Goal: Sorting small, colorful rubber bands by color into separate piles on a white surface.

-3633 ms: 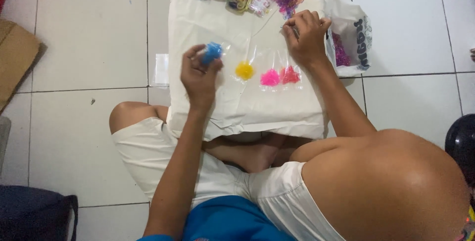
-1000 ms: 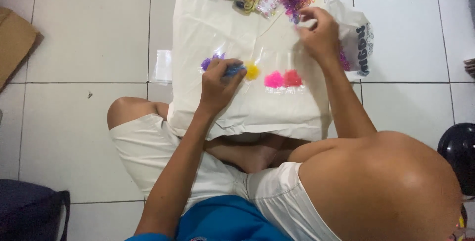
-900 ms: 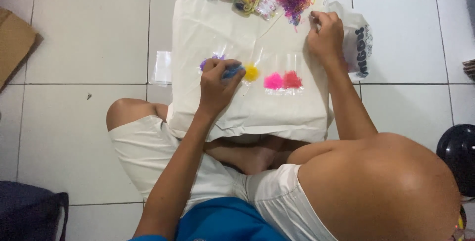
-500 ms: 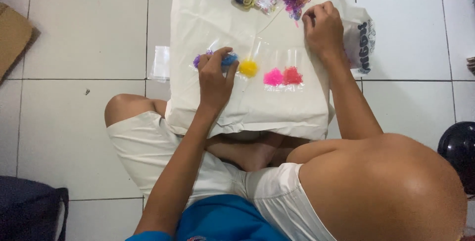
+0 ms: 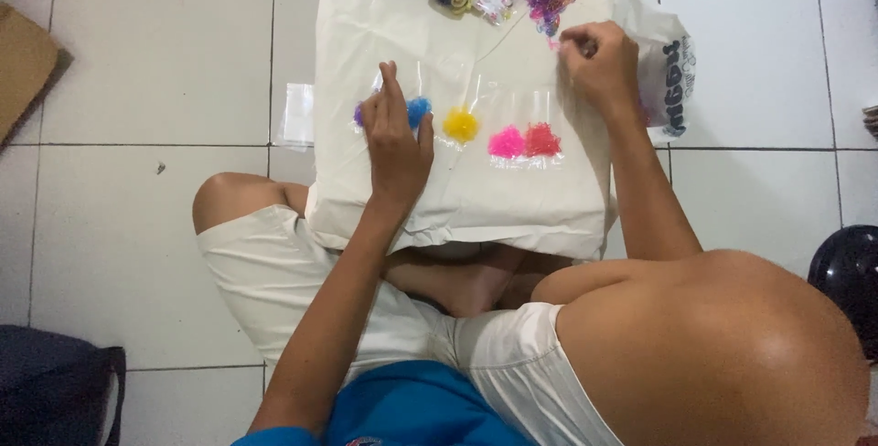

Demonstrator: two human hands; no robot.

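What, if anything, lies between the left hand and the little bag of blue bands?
Nothing visible does. The left hand rests flat on the white cloth, fingers already on the bag of blue bands. The purple bag sits just left of it, the yellow bag just right.

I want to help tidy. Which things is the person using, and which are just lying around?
In use:
left hand flat on the blue band bag
purple band bag
right hand pinching something small

Lying about:
cardboard
black helmet
dark bag

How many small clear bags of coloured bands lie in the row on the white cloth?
5: purple bag and blue bag under the left hand, then yellow bag, pink bag, red bag. More may be hidden.
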